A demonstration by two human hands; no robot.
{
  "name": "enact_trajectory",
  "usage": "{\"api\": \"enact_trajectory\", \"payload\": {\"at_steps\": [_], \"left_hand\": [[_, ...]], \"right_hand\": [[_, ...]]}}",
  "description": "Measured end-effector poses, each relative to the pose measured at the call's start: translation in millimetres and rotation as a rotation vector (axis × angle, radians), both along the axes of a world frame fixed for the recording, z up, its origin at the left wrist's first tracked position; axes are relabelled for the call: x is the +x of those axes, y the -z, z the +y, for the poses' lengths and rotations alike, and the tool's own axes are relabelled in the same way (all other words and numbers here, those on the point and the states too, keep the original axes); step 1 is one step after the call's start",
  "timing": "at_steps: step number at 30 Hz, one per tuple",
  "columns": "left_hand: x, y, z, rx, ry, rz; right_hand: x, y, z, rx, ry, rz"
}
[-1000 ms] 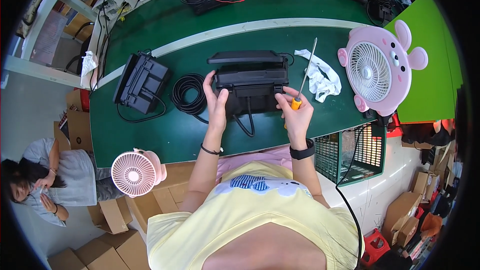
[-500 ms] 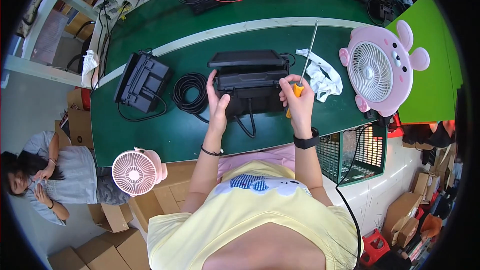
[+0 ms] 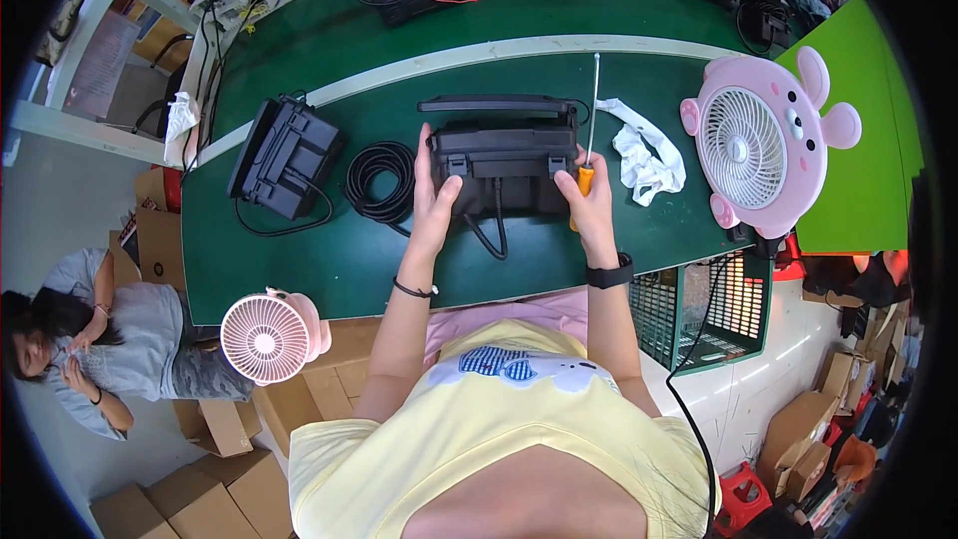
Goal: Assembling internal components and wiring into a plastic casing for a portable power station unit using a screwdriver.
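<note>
Head view: centre-frame, black case [image 3: 504, 154] is gripped by left hand [image 3: 432, 215] and right hand [image 3: 593, 212] (screwdriver [image 3: 586, 180] held too); latches [image 3: 457, 167] seemingly being pressed, even force needed.

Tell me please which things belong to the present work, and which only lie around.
In use:
black box, held by the left hand
yellow-handled screwdriver, in the right hand

Seemingly just lying around:
large pink fan
small pink fan
crumpled white material
</note>
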State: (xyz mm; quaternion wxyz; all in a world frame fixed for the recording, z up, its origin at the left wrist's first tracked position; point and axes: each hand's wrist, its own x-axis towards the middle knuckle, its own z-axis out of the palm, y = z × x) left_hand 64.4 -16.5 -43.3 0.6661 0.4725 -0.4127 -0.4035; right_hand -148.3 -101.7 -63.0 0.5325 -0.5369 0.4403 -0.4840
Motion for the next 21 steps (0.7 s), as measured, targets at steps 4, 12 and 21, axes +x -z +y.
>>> {"api": "enact_trajectory", "payload": {"at_steps": [4, 12, 21], "left_hand": [[3.6, 11.1, -8.1, 0.042, -0.125, -0.111], [1.2, 14.5, -2.4, 0.257, -0.414, -0.723], [-2.9, -72.7, -28.8, -0.048, -0.354, -1.374]], "right_hand": [[5.6, -2.3, -14.3, -0.037, -0.004, 0.061], [0.9, 2.1, -36.9, 0.147, -0.009, 0.093], [-12.4, 15.4, 16.8, -0.386, 0.114, 0.497]]}}
